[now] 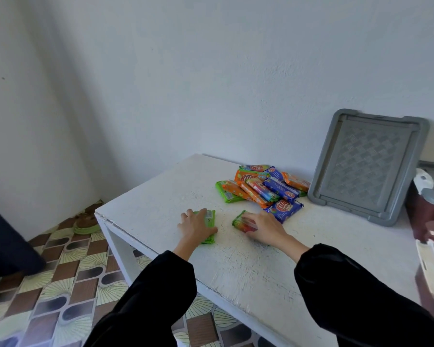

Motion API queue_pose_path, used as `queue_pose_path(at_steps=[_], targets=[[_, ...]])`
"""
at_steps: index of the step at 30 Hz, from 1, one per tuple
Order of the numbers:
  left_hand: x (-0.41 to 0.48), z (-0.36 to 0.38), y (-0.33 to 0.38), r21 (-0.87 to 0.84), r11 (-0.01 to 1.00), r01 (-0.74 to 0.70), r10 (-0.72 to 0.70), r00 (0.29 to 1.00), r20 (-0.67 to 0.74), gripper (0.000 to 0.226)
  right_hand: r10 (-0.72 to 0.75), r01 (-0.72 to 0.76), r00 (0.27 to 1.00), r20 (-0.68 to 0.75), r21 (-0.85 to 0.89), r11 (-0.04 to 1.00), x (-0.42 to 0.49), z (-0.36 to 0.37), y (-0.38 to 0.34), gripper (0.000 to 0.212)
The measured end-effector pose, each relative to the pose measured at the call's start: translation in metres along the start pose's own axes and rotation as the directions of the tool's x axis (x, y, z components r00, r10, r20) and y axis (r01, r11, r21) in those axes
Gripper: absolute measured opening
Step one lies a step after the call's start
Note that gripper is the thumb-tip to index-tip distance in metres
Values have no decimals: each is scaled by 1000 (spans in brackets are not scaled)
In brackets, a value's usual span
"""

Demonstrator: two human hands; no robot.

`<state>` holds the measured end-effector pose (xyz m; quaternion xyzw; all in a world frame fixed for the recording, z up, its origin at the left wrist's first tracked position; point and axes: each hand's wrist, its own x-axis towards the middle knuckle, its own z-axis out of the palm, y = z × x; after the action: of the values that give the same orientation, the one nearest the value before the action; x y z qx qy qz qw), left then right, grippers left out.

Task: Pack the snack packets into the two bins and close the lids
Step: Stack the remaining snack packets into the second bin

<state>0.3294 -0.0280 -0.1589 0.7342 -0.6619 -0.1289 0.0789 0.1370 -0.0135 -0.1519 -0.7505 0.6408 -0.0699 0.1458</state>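
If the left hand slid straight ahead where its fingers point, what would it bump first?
Probably the green packet on the left of the snack pile; the left hand aims about there, though it might slip past to the wall.

Looks like a home room: patterned vinyl floor (60, 279), plain painted wall (211, 71), rough white-painted surface (248, 266).

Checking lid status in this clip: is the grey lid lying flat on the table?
No, the grey lid stands tilted, its top edge leaning against the wall and its bottom edge on the white table.
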Motion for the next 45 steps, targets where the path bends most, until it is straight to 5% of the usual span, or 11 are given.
queue_pose_path(at_steps=[6,13,23,28,33,45], targets=[[-2,-22,17,-160,983,-87,90,996,17,69,-14,13,1000,10,74,997,-9,-44,5,58],[-26,-76,96,-226,872,-434,434,899,-52,63,38,-30,998,-59,129,991,-57,-147,40,56],[-104,-90,257,-249,469,-847,879,476,34,65,264,-250,954,-143,109,962,-207,-225,153,65],[-151,-63,329,-273,256,-927,967,241,86,65,385,-369,917,-104,150,917,-283,-228,212,70],[-191,-28,378,-261,122,-958,985,85,149,67,464,-451,883,-68,144,881,-333,-212,256,72],[-182,53,399,-82,119,-990,921,79,381,71,384,-382,905,-181,49,923,-343,-142,304,65]])
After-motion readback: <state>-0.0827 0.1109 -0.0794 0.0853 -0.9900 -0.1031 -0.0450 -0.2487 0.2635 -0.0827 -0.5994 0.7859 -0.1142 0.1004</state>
